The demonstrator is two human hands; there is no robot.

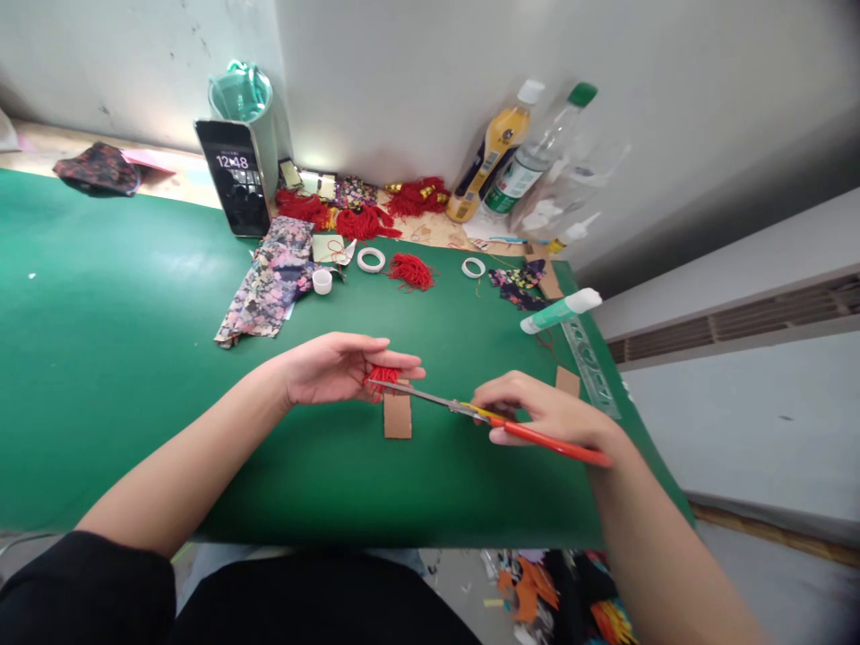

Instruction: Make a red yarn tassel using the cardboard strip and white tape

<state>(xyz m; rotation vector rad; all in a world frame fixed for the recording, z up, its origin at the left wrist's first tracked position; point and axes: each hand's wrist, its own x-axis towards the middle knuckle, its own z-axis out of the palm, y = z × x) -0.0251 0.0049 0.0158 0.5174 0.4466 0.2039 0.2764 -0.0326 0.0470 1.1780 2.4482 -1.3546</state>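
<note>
My left hand (336, 367) pinches a bundle of red thread (382, 374) wound round a brown cardboard strip (398, 417) above the green mat (134, 358). My right hand (551, 417) grips red-handled scissors (470, 412). Their blades point left and reach into the red thread at my left fingertips.
Floral cloth (272, 282), a phone (235, 175) leaning on a green cup (245, 98), red tassels (409, 269), tape rolls (371, 260), a small white cap (322, 281), bottles (497, 148), a glue stick (561, 311), a clear ruler (591, 363) and a cardboard scrap (568, 381) lie beyond. Scraps litter the floor below.
</note>
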